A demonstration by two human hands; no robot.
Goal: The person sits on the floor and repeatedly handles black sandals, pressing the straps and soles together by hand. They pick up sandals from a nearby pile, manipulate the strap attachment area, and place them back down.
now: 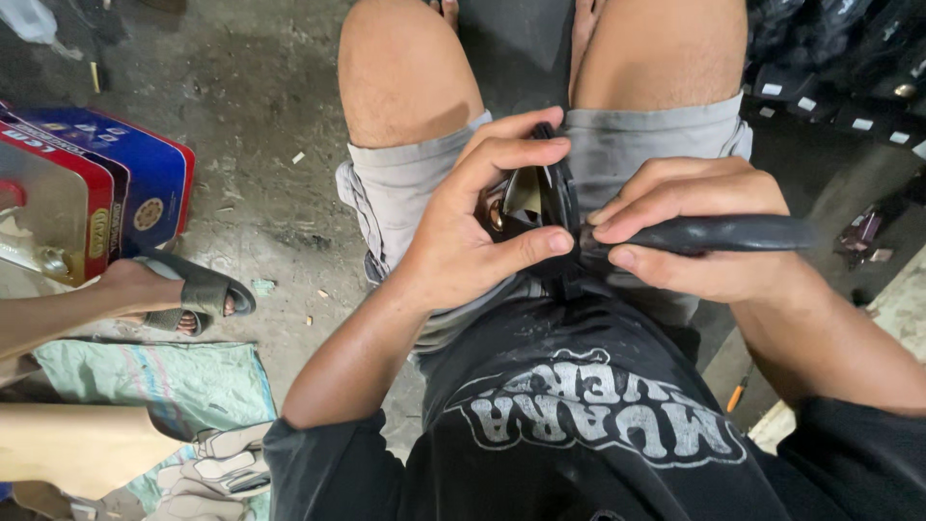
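Note:
My left hand (482,217) grips a small black piece (552,193) with a brass-coloured fitting, held over my lap between thumb and fingers. My right hand (699,227) is closed around a black strap-like handle (733,233) that runs off to the right and meets the black piece at the middle. Both hands touch the same black object above my grey shorts (405,188). How the two black parts join is hidden by my fingers.
A red and blue tin box (101,183) sits at the left on the concrete floor (260,106). Another person's foot in a dark sandal (188,294) rests beside it. A green sack (154,381) lies below. Dark items are stacked at the top right (839,58).

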